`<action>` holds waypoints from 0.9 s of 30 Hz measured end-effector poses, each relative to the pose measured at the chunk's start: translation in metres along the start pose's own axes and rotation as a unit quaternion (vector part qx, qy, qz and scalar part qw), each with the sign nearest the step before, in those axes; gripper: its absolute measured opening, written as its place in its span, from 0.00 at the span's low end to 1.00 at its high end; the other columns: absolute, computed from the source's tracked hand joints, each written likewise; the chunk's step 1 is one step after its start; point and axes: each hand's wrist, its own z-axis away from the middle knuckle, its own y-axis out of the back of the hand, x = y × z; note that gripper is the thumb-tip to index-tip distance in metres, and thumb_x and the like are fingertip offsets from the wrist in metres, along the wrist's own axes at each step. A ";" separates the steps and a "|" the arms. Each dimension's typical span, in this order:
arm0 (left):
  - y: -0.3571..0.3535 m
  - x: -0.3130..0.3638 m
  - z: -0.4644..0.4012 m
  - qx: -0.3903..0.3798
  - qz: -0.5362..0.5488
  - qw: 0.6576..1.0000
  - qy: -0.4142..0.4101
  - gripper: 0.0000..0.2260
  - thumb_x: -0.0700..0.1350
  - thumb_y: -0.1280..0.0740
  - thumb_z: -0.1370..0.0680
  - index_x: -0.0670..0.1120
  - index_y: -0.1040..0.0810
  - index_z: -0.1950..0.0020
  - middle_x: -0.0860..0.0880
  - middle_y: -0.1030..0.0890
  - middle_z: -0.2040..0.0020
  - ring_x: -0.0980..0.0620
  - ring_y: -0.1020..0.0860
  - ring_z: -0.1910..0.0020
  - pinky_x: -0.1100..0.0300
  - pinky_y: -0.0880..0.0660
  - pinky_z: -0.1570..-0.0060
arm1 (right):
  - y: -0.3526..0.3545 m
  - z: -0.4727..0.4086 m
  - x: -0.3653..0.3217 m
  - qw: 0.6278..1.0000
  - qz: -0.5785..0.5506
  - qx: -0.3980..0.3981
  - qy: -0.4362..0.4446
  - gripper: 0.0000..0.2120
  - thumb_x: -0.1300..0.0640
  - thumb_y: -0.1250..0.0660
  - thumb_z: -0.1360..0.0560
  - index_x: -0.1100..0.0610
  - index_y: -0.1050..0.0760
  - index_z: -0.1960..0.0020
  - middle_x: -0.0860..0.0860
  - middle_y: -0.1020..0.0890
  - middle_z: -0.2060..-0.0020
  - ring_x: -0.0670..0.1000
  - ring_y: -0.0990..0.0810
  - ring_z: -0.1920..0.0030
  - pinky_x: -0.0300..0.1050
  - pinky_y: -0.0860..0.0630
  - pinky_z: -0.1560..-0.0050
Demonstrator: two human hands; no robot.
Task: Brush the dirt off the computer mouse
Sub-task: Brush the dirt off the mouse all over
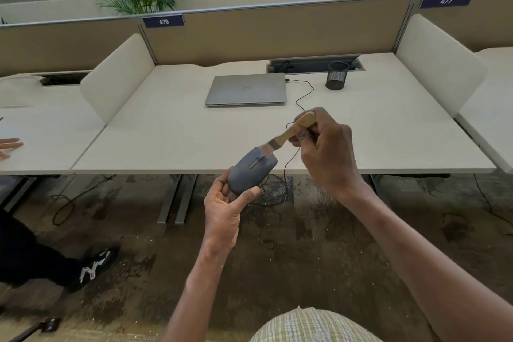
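The left hand (224, 203) is closed around the back end of a grey mouse (251, 172), thumb along one side and fingers under the other, holding it in the air just off the near edge of the counter (166, 141), front end tilted up and away. The right hand (324, 147) is closed on the wooden handle of a small brush (291, 130), whose bristles rest on the front of the mouse near the scroll wheel; they look blurred, which suggests a stroke under way. So the brushing step itself seems to be in hand.

A thin black cable (288, 169) hangs from the mouse and loops below the counter's edge. Further back on the counter lie a closed laptop (247, 89) and a mesh pen cup (336, 75).

The next move likely calls for short, light strokes across the buttons and down the sides, turning the mouse in the left hand to reach the underside, and keeping the cable clear of the bristles.
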 end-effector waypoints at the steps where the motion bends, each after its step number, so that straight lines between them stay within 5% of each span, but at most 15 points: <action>1: 0.000 -0.001 0.000 -0.002 -0.004 1.000 -0.001 0.33 0.42 0.18 0.37 0.48 0.23 0.33 0.52 0.14 0.43 0.51 0.15 0.40 0.61 0.17 0.45 | -0.001 -0.002 -0.003 1.000 0.001 -0.024 0.006 0.03 0.65 0.34 0.21 0.60 0.25 0.48 0.54 0.15 0.62 0.53 0.15 0.63 0.53 0.18 0.65; 8: 0.006 -0.008 0.000 -0.005 -0.021 1.000 -0.007 0.32 0.40 0.17 0.33 0.49 0.24 0.31 0.45 0.18 0.35 0.49 0.17 0.36 0.63 0.18 0.47 | 0.001 -0.014 -0.005 0.997 0.051 -0.045 0.020 0.05 0.68 0.37 0.22 0.63 0.25 0.48 0.56 0.17 0.61 0.58 0.17 0.62 0.56 0.20 0.63; 13: 0.007 -0.010 0.000 0.002 -0.018 1.000 -0.008 0.33 0.41 0.17 0.35 0.49 0.23 0.32 0.44 0.18 0.36 0.50 0.16 0.38 0.63 0.18 0.48 | 0.004 -0.005 -0.014 0.989 0.003 -0.143 0.029 0.13 0.74 0.38 0.25 0.58 0.25 0.51 0.53 0.17 0.60 0.49 0.16 0.59 0.49 0.17 0.59; 27: 0.004 -0.015 -0.003 -0.009 -0.009 1.000 -0.001 0.35 0.41 0.16 0.35 0.46 0.24 0.30 0.44 0.17 0.36 0.47 0.16 0.38 0.62 0.17 0.46 | 0.002 -0.011 -0.018 0.985 0.019 -0.152 0.082 0.11 0.75 0.37 0.25 0.61 0.25 0.50 0.51 0.18 0.61 0.50 0.17 0.59 0.52 0.20 0.60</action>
